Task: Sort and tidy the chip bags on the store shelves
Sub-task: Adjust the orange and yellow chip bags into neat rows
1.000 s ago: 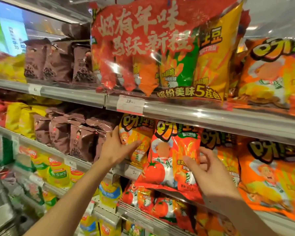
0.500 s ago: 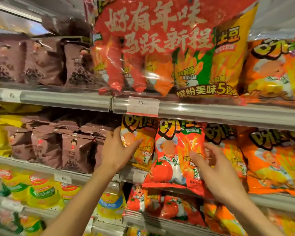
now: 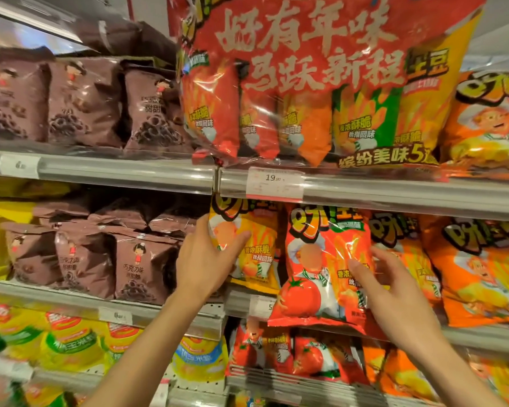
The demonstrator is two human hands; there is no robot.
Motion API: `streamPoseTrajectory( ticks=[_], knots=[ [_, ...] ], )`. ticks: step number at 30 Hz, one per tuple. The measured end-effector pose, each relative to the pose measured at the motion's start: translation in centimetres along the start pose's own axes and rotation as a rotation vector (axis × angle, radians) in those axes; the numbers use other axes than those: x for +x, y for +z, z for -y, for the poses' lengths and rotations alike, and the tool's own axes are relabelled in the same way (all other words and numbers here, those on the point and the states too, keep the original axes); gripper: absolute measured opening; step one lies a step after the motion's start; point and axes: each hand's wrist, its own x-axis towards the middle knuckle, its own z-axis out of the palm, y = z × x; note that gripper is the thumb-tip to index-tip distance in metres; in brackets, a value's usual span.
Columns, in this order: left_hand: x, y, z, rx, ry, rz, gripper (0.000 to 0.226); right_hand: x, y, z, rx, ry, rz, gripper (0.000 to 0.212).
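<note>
Chip bags fill the middle shelf, and two are being handled at its front edge. A glossy red foil bag printed with a tomato (image 3: 321,268) stands upright, long axis vertical, its bottom hanging over the shelf's metal front rail (image 3: 482,342). Just left of it stands a yellow foil bag of fries-style chips (image 3: 253,248), set further back and partly tucked under the shelf above. The red bag is nearer the right hand (image 3: 394,295), whose loosely spread fingers are laid against the bag's right edge; whether it is actually pinched cannot be told. The left hand (image 3: 206,259) is curled round the yellow bag's left edge, thumb across its front. Brown chocolate-snack bags (image 3: 135,265) are stacked just left of that hand.
</note>
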Motion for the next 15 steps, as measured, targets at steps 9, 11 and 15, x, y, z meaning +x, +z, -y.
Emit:
streamPoseTrajectory(
  ticks=[9,11,15],
  knots=[
    [-1.0,-3.3,1.9,0.003,0.049,-0.017,0.069,0.2,0.8,-0.4,-0.073,-0.04,-0.012,0.058],
    [-1.1,-4.0,2.4,0.009,0.065,-0.04,0.068,0.4,1.4,-0.6,-0.09,-0.049,-0.014,0.058],
    [-1.3,-5.4,3.3,0.006,0.066,-0.087,0.064,0.5,3.4,-0.1,-0.121,-0.09,-0.025,0.057]
  ],
)
